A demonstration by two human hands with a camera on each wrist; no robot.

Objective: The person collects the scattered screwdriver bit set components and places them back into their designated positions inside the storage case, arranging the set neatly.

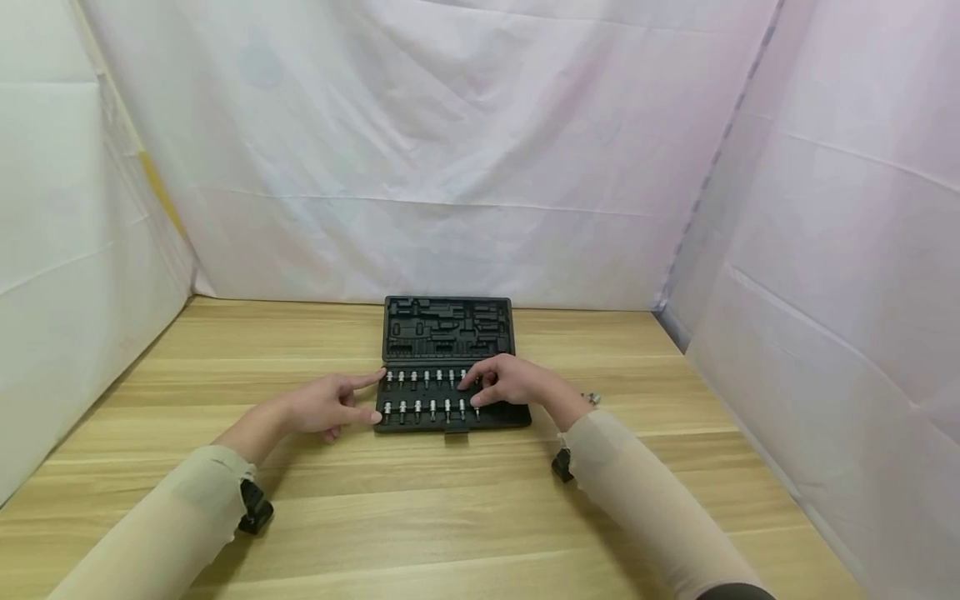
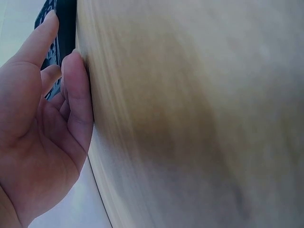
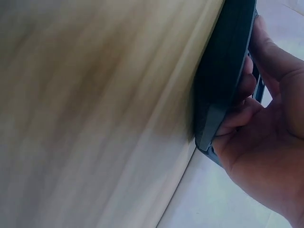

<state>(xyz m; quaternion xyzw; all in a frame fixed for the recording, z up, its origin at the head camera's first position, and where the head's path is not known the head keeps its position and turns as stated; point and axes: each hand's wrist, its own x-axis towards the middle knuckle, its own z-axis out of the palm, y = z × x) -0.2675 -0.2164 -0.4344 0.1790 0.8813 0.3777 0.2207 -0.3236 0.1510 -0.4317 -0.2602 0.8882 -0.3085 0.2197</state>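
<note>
A black socket case [image 1: 510, 417] lies unfolded on the table, its moulded lid [image 1: 450, 329] laid back. Two rows of silver bit sockets [image 1: 417, 408] stand in the lower half. At the case's left edge is my left hand [image 1: 330, 404], index finger and thumb stretched out to its two left corners; the other fingers bend below. My right hand [image 1: 513, 382] reaches over the right part of the case. Its thumb tip is at the last bit socket [image 1: 477, 412] of the front row, with the bent fingers apart from the thumb, near the back row.
Several small metal pieces [image 1: 591, 398] lie on the wooden table [image 1: 420, 517] just right of the case, partly behind my right forearm. White sheets [image 1: 450, 150] hang at the back and both sides. Each wrist carries a small black camera [image 1: 255, 510].
</note>
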